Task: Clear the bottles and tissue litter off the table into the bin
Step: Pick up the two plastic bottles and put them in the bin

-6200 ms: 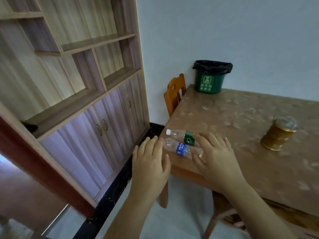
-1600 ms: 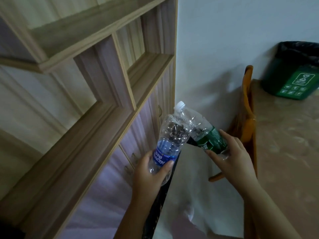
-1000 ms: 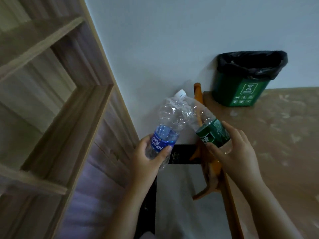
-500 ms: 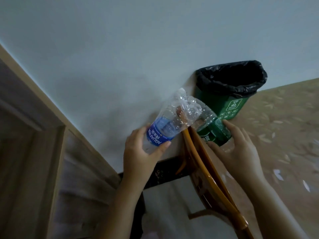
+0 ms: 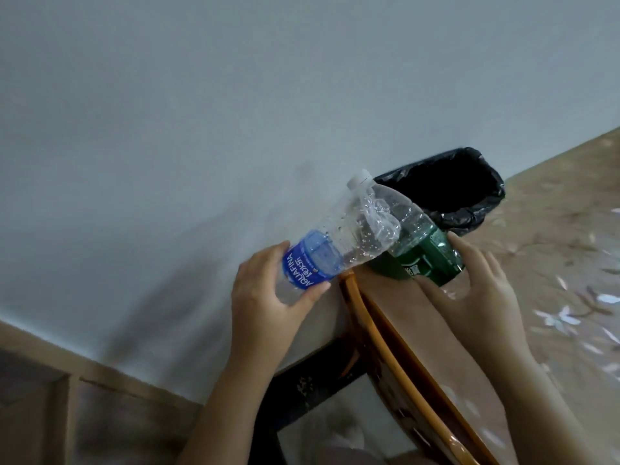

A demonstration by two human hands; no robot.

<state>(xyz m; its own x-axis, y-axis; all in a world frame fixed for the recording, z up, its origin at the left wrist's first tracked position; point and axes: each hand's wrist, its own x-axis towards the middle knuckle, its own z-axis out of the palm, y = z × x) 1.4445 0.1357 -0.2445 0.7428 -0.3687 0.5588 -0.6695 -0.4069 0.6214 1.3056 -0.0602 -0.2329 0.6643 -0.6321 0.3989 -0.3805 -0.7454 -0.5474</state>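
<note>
Clear, crumpled plastic is gripped in both hands above the table's near-left corner. The blue-labelled bottle is held around its label by the left hand; the green-labelled bottle is clasped at its lower body by the right hand. Both look empty, so they are judged light, easily dented and a little slick; the labelled waist is the firmest hold. Beyond them, the green bin with its black liner stands on the table against the wall. Compared with half a second earlier, the bottles are brought closer to the bin's open mouth.
</note>
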